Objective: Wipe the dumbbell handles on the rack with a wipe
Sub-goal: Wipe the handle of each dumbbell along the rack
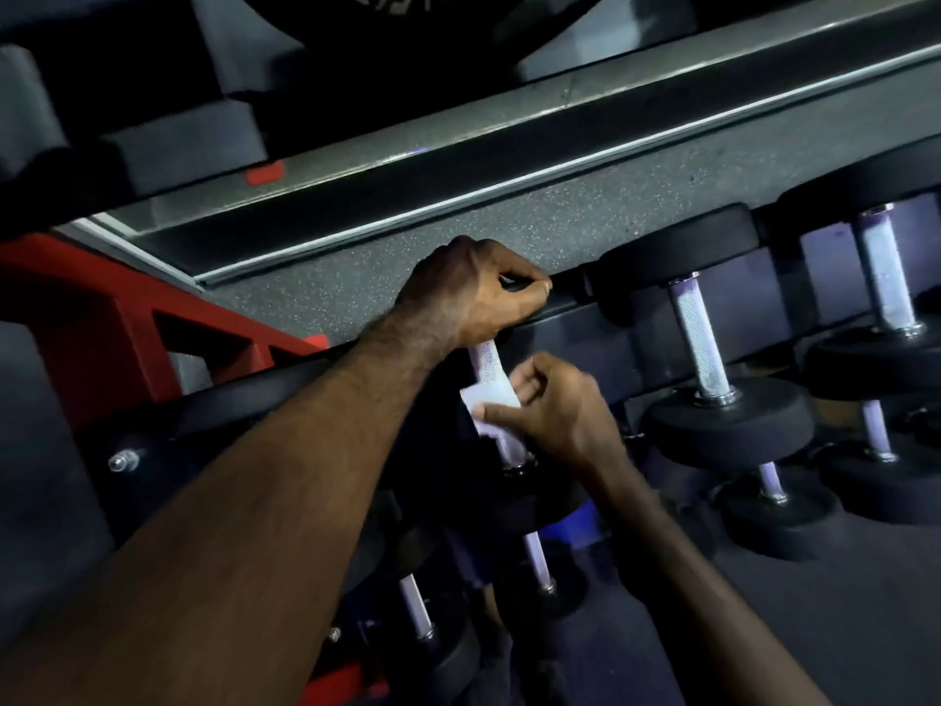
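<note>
A dumbbell with a knurled silver handle [485, 356] lies on the top tier of the black rack [585, 323], in the middle of the head view. My left hand [471, 290] grips the far head of that dumbbell, which is mostly hidden under the fingers. My right hand [555, 407] presses a small white wipe [486, 400] around the lower half of the same handle. The near head of this dumbbell is dark and partly covered by my arms.
To the right, two more black dumbbells [702, 338] [883, 277] rest on the top tier. Lower tiers hold several others [540, 557]. A red frame [102, 308] stands at the left. Speckled grey floor [560, 226] lies beyond the rack.
</note>
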`<state>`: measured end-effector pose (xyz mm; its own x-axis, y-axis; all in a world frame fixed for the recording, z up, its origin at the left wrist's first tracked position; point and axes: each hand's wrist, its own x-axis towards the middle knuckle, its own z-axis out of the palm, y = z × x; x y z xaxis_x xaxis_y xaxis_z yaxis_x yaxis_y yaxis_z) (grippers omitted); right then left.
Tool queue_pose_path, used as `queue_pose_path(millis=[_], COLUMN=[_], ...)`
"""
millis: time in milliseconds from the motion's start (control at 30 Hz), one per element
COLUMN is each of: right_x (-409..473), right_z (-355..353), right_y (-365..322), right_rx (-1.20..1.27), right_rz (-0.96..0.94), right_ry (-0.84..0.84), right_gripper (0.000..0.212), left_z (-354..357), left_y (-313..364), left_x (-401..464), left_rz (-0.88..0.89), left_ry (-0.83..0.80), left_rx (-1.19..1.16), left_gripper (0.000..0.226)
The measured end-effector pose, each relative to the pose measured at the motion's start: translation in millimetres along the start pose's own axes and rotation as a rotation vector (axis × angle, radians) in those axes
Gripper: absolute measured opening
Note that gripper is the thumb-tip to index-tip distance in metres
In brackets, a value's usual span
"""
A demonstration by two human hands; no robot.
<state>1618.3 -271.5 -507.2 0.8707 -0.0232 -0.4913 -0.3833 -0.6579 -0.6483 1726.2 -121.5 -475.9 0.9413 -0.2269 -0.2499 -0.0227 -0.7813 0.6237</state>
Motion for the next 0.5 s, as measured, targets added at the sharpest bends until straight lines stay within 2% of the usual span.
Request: queue_pose_path(millis=[100,200,300,400,500], right_x=[10,-12,-13,-10,-28], right_z=[-2,11,14,10,22], right_y=[-4,22,31,16,13], right_rx=[0.127,0.209,0.153,0.069,0.005], right_rz=[-0.021,-0.009,-0.061,-0.198,-0.184], right_ry=[0.002,0.061,0.162,0.159,0.131], right_gripper=[0.051,0.058,0.061,0.046,0.033], left_z=[-2,-4,-3,-3,-5], left_y=[2,1,1,3,-1], left_x=[0,-1,-1,-2,-5], left_rz=[-0.007,-0.013,-0.014,-0.033,-0.039], left_ry=[-0.003,-0.016,-0.013,-0.014,-0.027], left_rx=[0.003,0.013,0.010,0.001,-0.022], left_gripper=[0.041,0.048,0.044,0.049,0.050])
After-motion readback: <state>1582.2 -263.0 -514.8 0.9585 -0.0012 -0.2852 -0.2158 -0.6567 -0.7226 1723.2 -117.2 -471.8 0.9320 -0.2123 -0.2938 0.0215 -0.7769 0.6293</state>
